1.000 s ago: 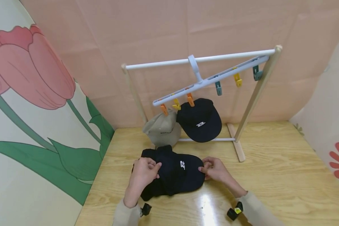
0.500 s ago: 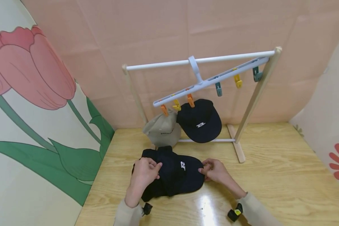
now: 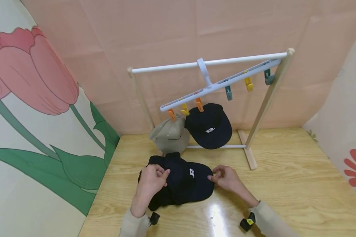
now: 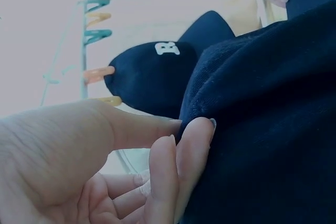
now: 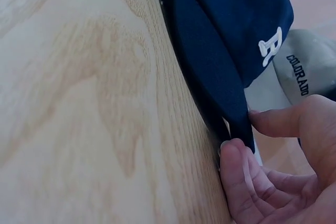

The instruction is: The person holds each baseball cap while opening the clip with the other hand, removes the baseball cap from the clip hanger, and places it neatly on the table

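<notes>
A dark navy cap [image 3: 185, 182] with a white letter lies on the table, its brim pointing right. More dark fabric [image 3: 155, 199] shows at its left side. My left hand [image 3: 151, 181] pinches the cloth at the crown end between thumb and fingers; the left wrist view shows the fold [image 4: 210, 93] at the fingertips. At the other end, my right hand [image 3: 225, 179] pinches the front edge of the brim [image 5: 210, 66], thumb on top and fingers below, low over the wood. The left hand covers part of the cap in the head view.
Behind stands a rack [image 3: 264, 102] with a white top bar. From it a tilted pale hanger [image 3: 216, 86] hangs with coloured clips. A beige cap [image 3: 170, 136] and another navy cap [image 3: 210, 128] hang at its lower left end. The wooden table [image 3: 287, 184] extends right.
</notes>
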The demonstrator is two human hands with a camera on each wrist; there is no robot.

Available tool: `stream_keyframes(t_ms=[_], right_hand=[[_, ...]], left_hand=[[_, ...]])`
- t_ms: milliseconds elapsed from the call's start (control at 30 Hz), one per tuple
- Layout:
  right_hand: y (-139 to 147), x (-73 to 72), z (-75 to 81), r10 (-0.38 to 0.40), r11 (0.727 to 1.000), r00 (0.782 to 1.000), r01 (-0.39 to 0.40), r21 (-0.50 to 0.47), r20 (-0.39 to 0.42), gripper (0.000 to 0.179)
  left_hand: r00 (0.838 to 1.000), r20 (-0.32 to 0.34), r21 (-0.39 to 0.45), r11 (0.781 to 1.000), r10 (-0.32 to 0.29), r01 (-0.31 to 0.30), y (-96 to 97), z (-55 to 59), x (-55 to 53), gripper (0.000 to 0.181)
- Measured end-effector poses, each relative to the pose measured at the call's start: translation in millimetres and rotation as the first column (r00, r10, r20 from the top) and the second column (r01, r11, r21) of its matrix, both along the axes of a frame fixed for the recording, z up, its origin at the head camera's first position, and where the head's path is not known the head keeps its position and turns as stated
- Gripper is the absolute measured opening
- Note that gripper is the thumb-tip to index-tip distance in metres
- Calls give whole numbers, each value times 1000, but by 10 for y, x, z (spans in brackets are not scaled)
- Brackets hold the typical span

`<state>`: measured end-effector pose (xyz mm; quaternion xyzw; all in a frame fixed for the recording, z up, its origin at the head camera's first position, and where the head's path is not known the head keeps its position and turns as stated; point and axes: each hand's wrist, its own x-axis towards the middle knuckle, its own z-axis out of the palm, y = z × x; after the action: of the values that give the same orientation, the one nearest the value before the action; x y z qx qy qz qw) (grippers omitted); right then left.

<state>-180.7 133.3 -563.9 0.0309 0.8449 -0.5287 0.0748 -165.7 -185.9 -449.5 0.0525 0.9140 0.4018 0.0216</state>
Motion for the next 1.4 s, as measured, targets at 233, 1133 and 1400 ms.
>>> stream_keyframes(t_ms=[233, 1133, 1400], right_hand=[[20, -10, 25, 23, 1000, 1000, -24, -16, -15, 34], [157, -67, 322, 49, 998, 985, -55, -36, -167, 37], [158, -80, 568, 57, 991, 980, -78, -105, -193, 36]], left_hand=[[1000, -27, 2, 1000, -7, 7, -18, 34, 1, 19], [983, -184, 59, 998, 22, -12, 7, 203, -96, 12], [974, -226, 66, 997, -21, 36, 44, 292, -156, 19]])
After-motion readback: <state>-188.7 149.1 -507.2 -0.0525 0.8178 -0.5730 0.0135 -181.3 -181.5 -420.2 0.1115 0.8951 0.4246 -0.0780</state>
